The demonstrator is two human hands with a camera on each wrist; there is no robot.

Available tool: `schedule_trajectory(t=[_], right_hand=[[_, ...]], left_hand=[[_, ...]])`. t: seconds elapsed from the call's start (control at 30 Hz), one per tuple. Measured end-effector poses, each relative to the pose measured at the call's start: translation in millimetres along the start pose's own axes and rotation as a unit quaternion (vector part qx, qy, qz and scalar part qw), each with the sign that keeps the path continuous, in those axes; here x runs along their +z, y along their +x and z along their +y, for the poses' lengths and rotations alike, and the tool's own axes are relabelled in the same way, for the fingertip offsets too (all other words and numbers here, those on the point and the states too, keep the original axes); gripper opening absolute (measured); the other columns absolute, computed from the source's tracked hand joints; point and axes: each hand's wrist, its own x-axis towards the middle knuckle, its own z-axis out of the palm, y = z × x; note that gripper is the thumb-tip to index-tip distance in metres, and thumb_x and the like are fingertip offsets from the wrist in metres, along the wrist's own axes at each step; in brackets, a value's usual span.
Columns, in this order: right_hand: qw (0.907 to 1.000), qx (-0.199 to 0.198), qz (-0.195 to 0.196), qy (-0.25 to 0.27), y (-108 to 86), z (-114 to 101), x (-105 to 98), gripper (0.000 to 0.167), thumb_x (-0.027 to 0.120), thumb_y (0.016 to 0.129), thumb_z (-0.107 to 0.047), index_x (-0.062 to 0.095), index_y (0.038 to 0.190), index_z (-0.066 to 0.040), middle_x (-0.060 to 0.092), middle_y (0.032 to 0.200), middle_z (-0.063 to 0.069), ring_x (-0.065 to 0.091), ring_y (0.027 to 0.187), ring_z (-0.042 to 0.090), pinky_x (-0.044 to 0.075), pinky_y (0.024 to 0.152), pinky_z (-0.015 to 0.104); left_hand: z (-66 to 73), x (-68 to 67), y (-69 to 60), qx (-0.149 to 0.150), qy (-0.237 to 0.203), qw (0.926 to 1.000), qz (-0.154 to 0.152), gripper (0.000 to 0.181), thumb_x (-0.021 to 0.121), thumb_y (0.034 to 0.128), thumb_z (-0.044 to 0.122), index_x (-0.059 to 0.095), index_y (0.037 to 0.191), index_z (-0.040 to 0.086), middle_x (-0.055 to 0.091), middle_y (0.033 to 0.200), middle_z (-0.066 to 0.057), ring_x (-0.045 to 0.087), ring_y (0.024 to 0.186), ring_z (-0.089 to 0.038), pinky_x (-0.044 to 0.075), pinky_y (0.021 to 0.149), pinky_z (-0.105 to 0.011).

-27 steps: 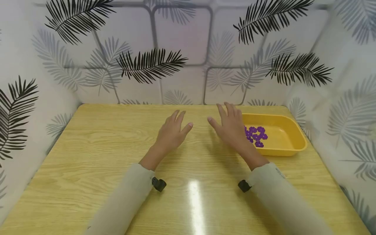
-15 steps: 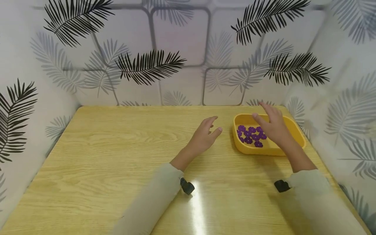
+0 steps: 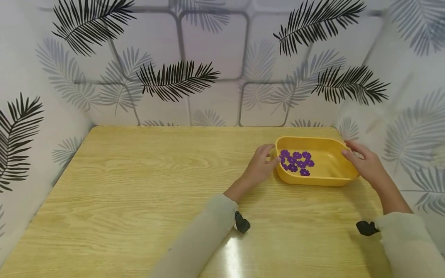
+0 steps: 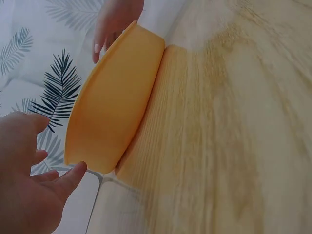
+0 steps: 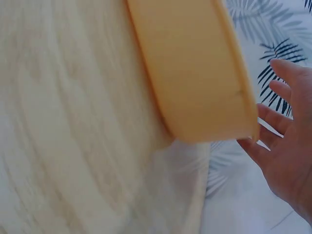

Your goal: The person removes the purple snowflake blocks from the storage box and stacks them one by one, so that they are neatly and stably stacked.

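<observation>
A yellow tray (image 3: pixel 316 180) stands on the wooden table at the right, with several purple flower-shaped pieces (image 3: pixel 301 164) lying in its left half. My left hand (image 3: pixel 259 166) is at the tray's left end, thumb at the rim, other fingers loosely bent. In the left wrist view that hand (image 4: pixel 29 180) has its fingers apart beside the yellow wall (image 4: pixel 114 97). At the right end is my right hand (image 3: pixel 365 164); in the right wrist view its fingers are spread (image 5: pixel 290 131), one at the corner of the tray (image 5: pixel 204 73). Firm contact cannot be told.
The wooden table (image 3: pixel 139 185) extends left and in front of the tray. A leaf-patterned covering (image 3: pixel 215 100) rises behind the table and along both sides, close to the right hand. Dark devices sit at both wrists.
Both hands have moved right from mid-table. The right passed over the tray to its far end, and the left came to its near end. The tray looks unmoved.
</observation>
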Motion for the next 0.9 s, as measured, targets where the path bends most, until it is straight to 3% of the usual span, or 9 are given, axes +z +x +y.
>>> schedule_trajectory(t=[0.03,0.13,0.27,0.47,0.7,0.9], right_hand=[[1.0,0.006,0.0,0.003,-1.5,5,0,0.067,0.05,0.105,-0.045,0.033,0.158,-0.008,0.033,0.161,0.022,0.035,0.141,0.043,0.046,0.103,0.024],[0.9995,0.011,0.011,0.027,-4.7,16,2,0.064,0.052,0.104,-0.043,0.037,0.156,-0.009,0.043,0.158,0.008,0.049,0.13,0.012,0.04,0.081,0.002],[0.9968,0.001,0.025,0.076,-6.7,23,4,0.057,0.053,0.105,-0.035,0.042,0.154,-0.009,0.048,0.154,-0.007,0.044,0.104,-0.021,0.041,0.081,-0.002],[0.9958,0.035,0.01,0.084,-7.1,25,4,0.05,0.043,0.109,-0.024,0.039,0.155,-0.008,0.03,0.165,0.009,0.045,0.102,-0.02,0.048,0.079,0.004],[0.9905,0.041,0.008,0.131,-8.4,30,3,0.049,0.045,0.107,-0.017,0.039,0.154,-0.001,0.048,0.149,-0.013,0.051,0.103,-0.018,0.05,0.078,0.007],[0.9892,0.048,0.008,0.139,-9.4,31,1,0.049,0.045,0.107,-0.018,0.04,0.153,0.001,0.046,0.151,-0.012,0.052,0.103,-0.017,0.05,0.078,0.006]], left_hand=[[-0.7,2.1,0.7,0.0,-0.005,1.0,0.0,0.058,0.055,0.1041,0.033,0.037,0.155,0.011,0.029,0.161,-0.011,0.048,0.135,-0.029,0.052,0.103,-0.03],[-2.0,7.7,2.5,0.002,-0.013,0.9999,-0.002,0.058,0.056,0.1029,0.029,0.038,0.155,0.01,0.028,0.162,-0.012,0.046,0.137,-0.028,0.05,0.106,-0.03],[-2.4,12.2,3.7,0.007,-0.012,0.9999,-0.006,0.058,0.057,0.1021,0.025,0.039,0.154,0.007,0.027,0.162,-0.014,0.044,0.142,-0.027,0.047,0.108,-0.028],[-3.2,14.6,2.8,0.008,-0.012,0.9998,-0.016,0.053,0.055,0.1032,0.021,0.043,0.152,0.003,0.022,0.165,-0.013,0.046,0.142,-0.027,0.049,0.106,-0.026],[-3.0,14.9,2.3,0.01,0.004,0.9998,-0.017,0.051,0.055,0.1034,0.021,0.045,0.151,0.006,0.02,0.167,-0.009,0.048,0.141,-0.027,0.049,0.105,-0.026],[-3.8,14.5,2.3,0.014,0.002,0.9997,-0.022,0.053,0.057,0.1031,0.023,0.045,0.151,0.005,0.021,0.168,-0.004,0.05,0.139,-0.025,0.048,0.105,-0.023]])
